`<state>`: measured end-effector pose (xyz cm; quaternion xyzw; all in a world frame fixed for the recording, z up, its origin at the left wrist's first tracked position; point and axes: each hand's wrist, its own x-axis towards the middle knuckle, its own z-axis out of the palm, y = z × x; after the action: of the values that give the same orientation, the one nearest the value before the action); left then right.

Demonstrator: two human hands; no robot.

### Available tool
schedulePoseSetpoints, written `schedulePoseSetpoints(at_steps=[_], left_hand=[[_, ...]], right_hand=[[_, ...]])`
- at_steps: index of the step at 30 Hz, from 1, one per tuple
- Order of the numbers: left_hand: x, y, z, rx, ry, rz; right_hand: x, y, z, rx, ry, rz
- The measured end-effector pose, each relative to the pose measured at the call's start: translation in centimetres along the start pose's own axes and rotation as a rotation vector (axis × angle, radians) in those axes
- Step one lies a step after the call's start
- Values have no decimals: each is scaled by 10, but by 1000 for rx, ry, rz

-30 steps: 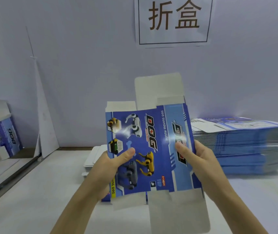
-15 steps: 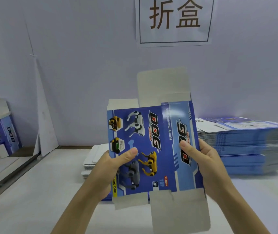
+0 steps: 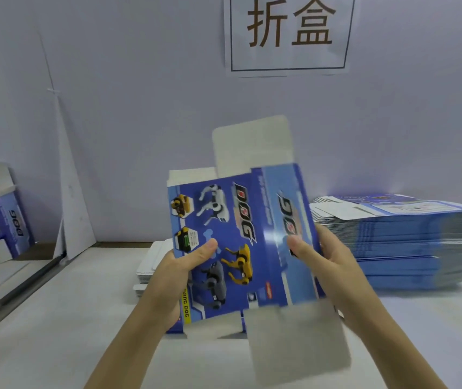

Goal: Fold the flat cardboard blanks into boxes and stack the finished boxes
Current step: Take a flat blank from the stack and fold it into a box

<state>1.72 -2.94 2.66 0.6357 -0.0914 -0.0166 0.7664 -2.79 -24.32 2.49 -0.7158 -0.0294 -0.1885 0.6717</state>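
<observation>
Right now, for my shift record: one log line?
left hand: grips blank | right hand: grips blank | blank: held up, flaps unfolded | stack: table, right

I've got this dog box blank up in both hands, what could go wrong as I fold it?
The left hand and right hand pinch the blank near its side edges; squeezing off the creases could buckle a panel. The bottom flap hangs loose over the table and might catch and bend. The stack of flat blanks lies close to the right hand; a swing could skew it.
</observation>
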Motion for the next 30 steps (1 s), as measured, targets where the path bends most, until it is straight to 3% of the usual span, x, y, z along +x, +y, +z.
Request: schedulePoseSetpoints(at_steps=[5, 6, 8, 11, 13, 16, 19, 22, 24, 27, 30], left_hand=[[12, -7, -3, -448, 97, 4], [13, -7, -3, -532, 102, -4], [13, -9, -1, -648, 60, 22], [6, -18, 15, -729, 8, 21], [0, -27, 30, -737, -45, -20], [-10, -34, 47, -703, -178, -135], [-15, -39, 53, -580, -278, -258], [-16, -35, 48, -218, -361, -365], [-12, -27, 35, 86, -513, -380], [-5, -10, 9, 261, -568, -248], [1, 7, -12, 81, -358, 2]], right_hand=[[4, 7, -8, -220, 412, -116], [4, 7, -9, -245, 426, -130], [4, 6, -13, -256, 209, -80], [-4, 10, -3, -304, -428, 180], [-10, 18, 15, -277, -545, 186], [-16, 26, 47, -43, -302, 5], [-16, 28, 55, 192, -28, -62], [-13, 24, 44, 321, 96, -145], [-8, 19, 32, 364, 183, -202], [1, 15, 11, 460, 212, -311], [7, 6, -14, 591, 183, -350]])
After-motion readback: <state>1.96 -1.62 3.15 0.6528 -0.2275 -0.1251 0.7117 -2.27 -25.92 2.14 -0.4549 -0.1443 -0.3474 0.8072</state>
